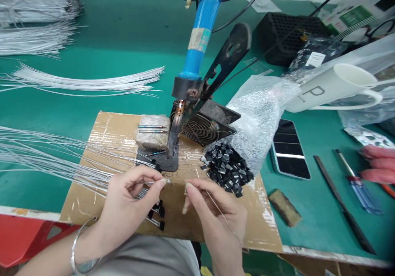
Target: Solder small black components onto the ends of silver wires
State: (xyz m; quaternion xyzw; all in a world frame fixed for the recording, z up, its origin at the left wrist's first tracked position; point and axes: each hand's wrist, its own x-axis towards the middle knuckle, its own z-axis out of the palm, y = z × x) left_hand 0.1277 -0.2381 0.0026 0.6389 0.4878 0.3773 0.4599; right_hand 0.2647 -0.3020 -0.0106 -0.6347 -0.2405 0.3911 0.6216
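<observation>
My left hand (pixel 132 204) is closed in a pinch on a thin wire, whose small bare end shows at the fingertips. Across a small gap, my right hand (pixel 216 216) is closed too; a thin strand of solder wire (pixel 219 210) runs through its fingers, and something tiny sits at its fingertips. Beneath and left of my left hand lie many white wires (pixel 77 167), some ending in black connectors (pixel 159 209). A blue soldering iron (pixel 197 41) on a stand points down just beyond the hands. Right of it is a pile of black connectors (pixel 230 167).
Cardboard (pixel 101 144) covers the work area. A fan (pixel 205 129) stands behind the iron tip. Farther right are bubble wrap (pixel 256 111), a mug (pixel 336 86), a phone (pixel 290 150), a blade-like tool (pixel 342 204) and a screwdriver (pixel 359 185). Wire bundles (pixel 89 80) lie left.
</observation>
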